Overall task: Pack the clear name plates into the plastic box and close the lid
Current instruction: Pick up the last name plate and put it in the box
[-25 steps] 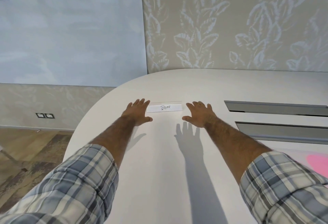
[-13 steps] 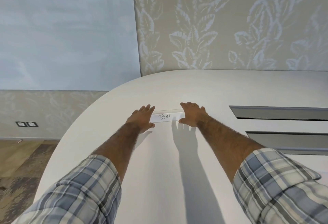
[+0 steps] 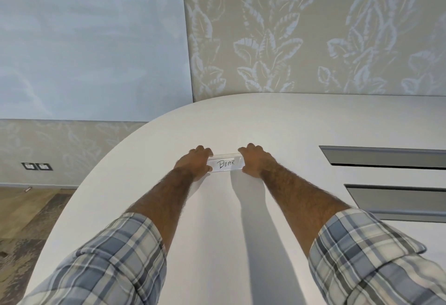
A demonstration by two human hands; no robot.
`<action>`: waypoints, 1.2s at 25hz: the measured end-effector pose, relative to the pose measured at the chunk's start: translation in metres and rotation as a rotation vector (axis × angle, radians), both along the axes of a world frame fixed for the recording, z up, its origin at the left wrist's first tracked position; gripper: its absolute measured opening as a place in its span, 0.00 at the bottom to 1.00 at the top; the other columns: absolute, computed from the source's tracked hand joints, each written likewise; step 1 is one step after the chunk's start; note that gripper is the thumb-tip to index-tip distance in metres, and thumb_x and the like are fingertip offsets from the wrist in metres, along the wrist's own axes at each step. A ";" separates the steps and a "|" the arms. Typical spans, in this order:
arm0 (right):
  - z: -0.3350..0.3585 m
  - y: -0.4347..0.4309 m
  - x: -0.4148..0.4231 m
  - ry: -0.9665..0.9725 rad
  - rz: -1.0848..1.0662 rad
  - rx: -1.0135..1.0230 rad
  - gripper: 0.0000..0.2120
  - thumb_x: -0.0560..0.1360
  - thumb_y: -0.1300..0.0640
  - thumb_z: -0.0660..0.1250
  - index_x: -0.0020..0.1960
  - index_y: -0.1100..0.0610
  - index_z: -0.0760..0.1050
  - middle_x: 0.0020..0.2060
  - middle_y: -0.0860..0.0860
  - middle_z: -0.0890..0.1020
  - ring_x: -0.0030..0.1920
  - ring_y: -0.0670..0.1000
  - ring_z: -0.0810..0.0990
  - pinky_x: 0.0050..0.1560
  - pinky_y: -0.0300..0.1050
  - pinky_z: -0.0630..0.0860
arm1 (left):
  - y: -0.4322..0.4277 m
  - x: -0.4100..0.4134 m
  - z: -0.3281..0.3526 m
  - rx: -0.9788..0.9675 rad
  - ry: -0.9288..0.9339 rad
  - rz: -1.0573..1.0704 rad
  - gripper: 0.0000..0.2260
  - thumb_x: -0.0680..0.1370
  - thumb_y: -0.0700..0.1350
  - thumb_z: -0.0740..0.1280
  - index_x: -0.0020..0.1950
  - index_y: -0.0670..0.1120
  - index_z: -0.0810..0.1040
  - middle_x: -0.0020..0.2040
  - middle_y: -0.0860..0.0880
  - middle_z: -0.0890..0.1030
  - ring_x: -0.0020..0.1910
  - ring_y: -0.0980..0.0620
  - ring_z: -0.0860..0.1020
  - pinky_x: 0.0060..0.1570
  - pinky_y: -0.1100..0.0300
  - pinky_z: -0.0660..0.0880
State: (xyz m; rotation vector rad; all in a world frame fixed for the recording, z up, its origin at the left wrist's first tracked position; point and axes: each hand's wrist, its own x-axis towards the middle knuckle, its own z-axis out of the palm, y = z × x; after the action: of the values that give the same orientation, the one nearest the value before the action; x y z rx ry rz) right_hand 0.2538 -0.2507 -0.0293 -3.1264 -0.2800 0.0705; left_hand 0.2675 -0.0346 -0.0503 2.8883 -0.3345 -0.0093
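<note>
Head view, both arms extended forward over a white table (image 3: pixel 217 232) with a rounded far end. Clear name plate (image 3: pixel 225 163) stands on the tabletop toward the far side, between the two hands; a paper insert inside reads "BEAR" in handwritten black marker, lettering facing the camera. Left hand (image 3: pixel 194 163) clasps the plate's left end: fingers curl over the top edge, thumb presses the near face low down. Right hand (image 3: pixel 253 161) clasps the right end the same way, fingers hooked over the top, thumb at the lower near corner. Both hands closed on the plate; cannot tell whether its base rests on the table or is slightly raised. Forearms bare, plaid sleeves (image 3: pixel 362 256) rolled back toward the elbows. The arms cast shadows on the table below the plate. To the right, two long grey recessed slots (image 3: pixel 386 158) run in the tabletop, well apart from the plate. Behind the table: wall with a pale leaf pattern (image 3: pixel 301 34); on the left a plain blue-grey panel (image 3: pixel 91 39), and low down a double wall socket (image 3: pixel 36 166). Patterned floor at lower left.
</note>
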 end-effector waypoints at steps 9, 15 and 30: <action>-0.007 -0.008 -0.016 0.048 -0.023 0.146 0.18 0.73 0.64 0.63 0.63 0.59 0.72 0.59 0.55 0.78 0.58 0.58 0.77 0.57 0.51 0.77 | 0.001 -0.014 0.004 0.009 0.113 0.048 0.26 0.73 0.52 0.71 0.71 0.56 0.72 0.68 0.53 0.74 0.66 0.48 0.74 0.58 0.52 0.71; 0.002 -0.007 -0.041 0.028 -0.007 0.065 0.18 0.73 0.64 0.65 0.63 0.59 0.76 0.59 0.53 0.80 0.59 0.57 0.79 0.62 0.50 0.73 | 0.001 -0.049 0.014 0.048 0.054 0.026 0.19 0.71 0.48 0.73 0.62 0.55 0.78 0.58 0.52 0.80 0.56 0.47 0.78 0.46 0.58 0.69; 0.105 -0.095 -0.169 -0.105 -0.046 0.064 0.22 0.73 0.55 0.69 0.66 0.49 0.74 0.64 0.47 0.77 0.63 0.52 0.75 0.60 0.50 0.67 | -0.074 -0.174 0.131 0.038 -0.098 -0.061 0.19 0.70 0.51 0.75 0.60 0.59 0.80 0.57 0.53 0.81 0.55 0.49 0.78 0.45 0.57 0.69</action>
State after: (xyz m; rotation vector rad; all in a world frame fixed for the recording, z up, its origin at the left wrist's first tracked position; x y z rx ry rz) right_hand 0.0850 -0.3456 0.0755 -3.0755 -0.2061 -0.1016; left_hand 0.0940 -0.1083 0.0805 2.9210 -0.4448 0.1175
